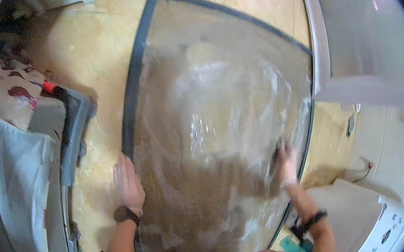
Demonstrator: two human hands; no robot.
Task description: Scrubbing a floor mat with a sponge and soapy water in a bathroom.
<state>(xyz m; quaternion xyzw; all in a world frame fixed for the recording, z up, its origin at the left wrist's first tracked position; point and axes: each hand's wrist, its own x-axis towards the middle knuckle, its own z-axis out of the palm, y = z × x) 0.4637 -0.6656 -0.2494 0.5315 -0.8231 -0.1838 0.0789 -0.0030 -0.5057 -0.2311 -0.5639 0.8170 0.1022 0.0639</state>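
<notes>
A large wet panel or mat (181, 197) with a dark border (135, 81) lies before me, its tan surface streaked with whitish suds. My left hand (129, 183) rests flat with fingers extended along the left border, holding nothing. Over on the right side, my right hand (287, 162) is closed on a small dark object (276, 158), apparently a scrubbing brush, pressed to the soapy surface. Motion blur and my fingers hide most of that object. Light glints off the wet middle of the panel.
Yellowish floor (96, 78) surrounds the panel. Grey upholstered-looking furniture (20, 169) with a patterned cloth (9, 86) stands left. A white-framed door (316, 34) adjoins the right edge. At lower right are a white appliance (351, 213) and a teal container (294, 249).
</notes>
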